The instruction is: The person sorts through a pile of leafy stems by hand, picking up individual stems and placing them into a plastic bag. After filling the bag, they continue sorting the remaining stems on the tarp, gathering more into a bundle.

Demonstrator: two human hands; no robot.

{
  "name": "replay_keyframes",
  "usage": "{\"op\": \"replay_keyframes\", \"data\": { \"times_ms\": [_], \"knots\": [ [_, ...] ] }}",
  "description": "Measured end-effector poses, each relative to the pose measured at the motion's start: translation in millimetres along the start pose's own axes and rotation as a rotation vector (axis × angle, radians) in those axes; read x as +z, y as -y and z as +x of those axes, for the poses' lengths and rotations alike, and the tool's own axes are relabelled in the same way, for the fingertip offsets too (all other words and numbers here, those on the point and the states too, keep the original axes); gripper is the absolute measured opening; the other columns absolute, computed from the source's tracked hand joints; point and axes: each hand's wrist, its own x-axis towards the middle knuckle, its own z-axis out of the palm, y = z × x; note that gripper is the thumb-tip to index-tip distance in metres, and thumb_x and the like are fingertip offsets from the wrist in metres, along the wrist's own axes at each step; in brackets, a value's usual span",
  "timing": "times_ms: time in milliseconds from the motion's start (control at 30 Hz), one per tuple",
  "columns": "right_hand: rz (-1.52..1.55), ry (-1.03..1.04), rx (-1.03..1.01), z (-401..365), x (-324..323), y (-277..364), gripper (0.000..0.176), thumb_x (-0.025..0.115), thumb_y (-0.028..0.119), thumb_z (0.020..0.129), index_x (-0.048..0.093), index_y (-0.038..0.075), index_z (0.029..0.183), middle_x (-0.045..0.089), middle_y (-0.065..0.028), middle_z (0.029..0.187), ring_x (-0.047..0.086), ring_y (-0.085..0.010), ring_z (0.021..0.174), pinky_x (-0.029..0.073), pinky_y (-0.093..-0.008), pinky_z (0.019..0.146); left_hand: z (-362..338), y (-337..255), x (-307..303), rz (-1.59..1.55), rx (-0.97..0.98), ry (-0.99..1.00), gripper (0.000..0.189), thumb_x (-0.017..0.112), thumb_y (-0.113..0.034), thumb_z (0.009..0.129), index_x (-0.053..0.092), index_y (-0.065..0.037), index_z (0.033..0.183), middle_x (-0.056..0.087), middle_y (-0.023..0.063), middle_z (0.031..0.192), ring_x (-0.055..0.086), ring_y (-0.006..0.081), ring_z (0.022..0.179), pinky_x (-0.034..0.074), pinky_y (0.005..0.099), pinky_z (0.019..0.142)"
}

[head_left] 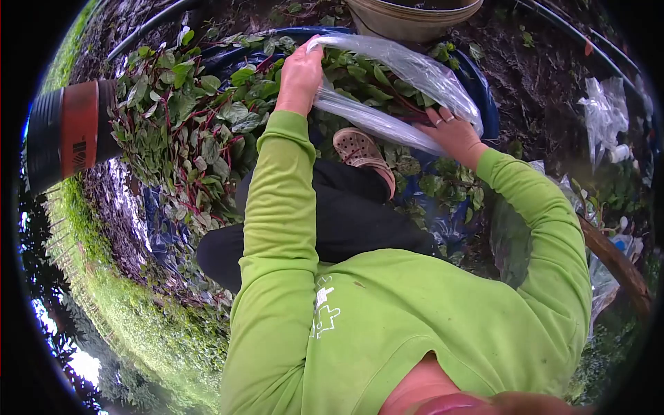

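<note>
A clear plastic bag [394, 62] is stretched between my two hands above a pile of leafy greens with red stems [200, 131]. At its left end, my left hand [301, 77] has its fingers closed on the bag's edge. My right hand [451, 133], with rings on its fingers, lies at the bag's right side with its fingers spread apart, near the bag's mouth. Green leaves [360, 76] show between the two edges of the bag. Beneath the greens is a blue sheet [490, 104].
A black and red drum [76, 131] lies at the left beside the greens. A large tub [415, 21] stands at the top. My foot in a clog [360, 152] is below the bag. Plastic bags [603, 117] and a wooden stick [619, 266] are at the right.
</note>
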Motion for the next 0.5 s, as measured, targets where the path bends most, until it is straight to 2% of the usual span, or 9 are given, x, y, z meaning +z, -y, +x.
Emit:
{"op": "replay_keyframes", "data": {
  "times_ms": [67,100,200,233,300,333,400,433,500],
  "knots": [
    [-0.047,0.142,0.038,4.8,3.3,4.2,0.057,0.060,0.015,0.092,0.053,0.031,0.146,0.049,-0.0125,0.150,0.048,-0.0326,0.135,0.042,-0.0477,0.112,30.1,33.9,9.1,0.408,0.119,-0.041,0.044,0.051,-0.039,0.102,0.068,-0.010,0.131,0.074,0.0196,0.109,0.070,0.0384,0.098,0.053,0.0434,0.087],
    [-0.068,0.141,0.034,12.9,1.2,11.5,0.057,0.059,0.015,0.092,0.053,0.031,0.146,0.047,-0.0136,0.152,0.043,-0.0355,0.141,0.042,-0.0502,0.112,26.8,27.6,9.7,0.606,0.215,-0.111,0.046,0.048,-0.042,0.103,0.066,-0.007,0.127,0.069,0.0276,0.118,0.062,0.0501,0.113,0.049,0.0522,0.095],
    [0.116,-0.022,0.054,-0.9,-18.4,22.0,0.057,0.062,0.010,0.090,0.056,0.027,0.144,0.050,-0.0160,0.152,0.050,-0.0376,0.137,0.043,-0.0507,0.111,20.9,10.4,9.0,0.706,0.058,-0.317,0.043,0.049,-0.042,0.103,0.061,-0.004,0.120,0.069,0.0293,0.119,0.063,0.0497,0.113,0.049,0.0535,0.096],
    [0.281,-0.032,0.010,-9.7,-34.9,19.8,0.059,0.064,0.008,0.087,0.057,0.025,0.143,0.053,-0.0164,0.148,0.052,-0.0368,0.135,0.043,-0.0494,0.110,15.5,4.0,7.3,0.718,0.034,-0.324,0.039,0.057,-0.040,0.099,0.055,-0.004,0.114,0.069,0.0269,0.116,0.065,0.0458,0.110,0.051,0.0531,0.093],
    [0.593,-0.066,-0.064,-28.0,-59.7,5.8,0.062,0.069,0.004,0.081,0.060,0.020,0.140,0.057,-0.0173,0.142,0.055,-0.0352,0.130,0.045,-0.0468,0.110,13.8,7.9,0.3,0.875,0.156,-0.395,0.039,0.062,-0.041,0.094,0.060,-0.008,0.115,0.068,0.0203,0.115,0.063,0.0421,0.112,0.051,0.0512,0.093],
    [0.816,-0.208,0.142,-40.2,-58.9,6.5,0.061,0.072,0.004,0.079,0.061,0.017,0.137,0.060,-0.0165,0.137,0.057,-0.0333,0.128,0.045,-0.0455,0.108,13.3,10.5,-2.7,0.949,0.215,-0.426,0.040,0.065,-0.042,0.092,0.062,-0.010,0.115,0.067,0.0170,0.114,0.063,0.0403,0.113,0.051,0.0502,0.092],
    [1.229,-0.507,0.571,-62.7,-58.5,8.3,0.059,0.076,0.003,0.075,0.065,0.011,0.132,0.064,-0.0148,0.128,0.060,-0.0297,0.123,0.047,-0.0430,0.106,5.3,-0.9,0.6,1.126,0.326,-0.490,0.019,0.071,-0.031,0.088,0.072,-0.013,0.090,0.067,0.0148,0.108,0.067,0.0364,0.099,0.055,0.0461,0.085],
    [0.573,-0.700,0.639,-66.2,-62.2,8.0,0.053,0.078,0.004,0.078,0.065,0.005,0.130,0.066,-0.0112,0.117,0.064,-0.0246,0.110,0.051,-0.0386,0.097,10.9,1.6,0.6,1.076,0.323,-0.443,0.017,0.070,-0.030,0.089,0.074,-0.014,0.090,0.068,0.0156,0.107,0.067,0.0367,0.096,0.054,0.0463,0.084],
    [0.843,-0.645,0.910,-75.3,12.2,15.0,0.053,0.077,0.008,0.082,0.063,0.005,0.133,0.066,-0.0087,0.113,0.063,-0.0193,0.102,0.051,-0.0350,0.092,23.5,10.4,1.3,0.926,0.273,-0.364,0.015,0.067,-0.027,0.092,0.074,-0.014,0.095,0.070,0.0157,0.104,0.067,0.0351,0.091,0.054,0.0464,0.082]
  ]
}}
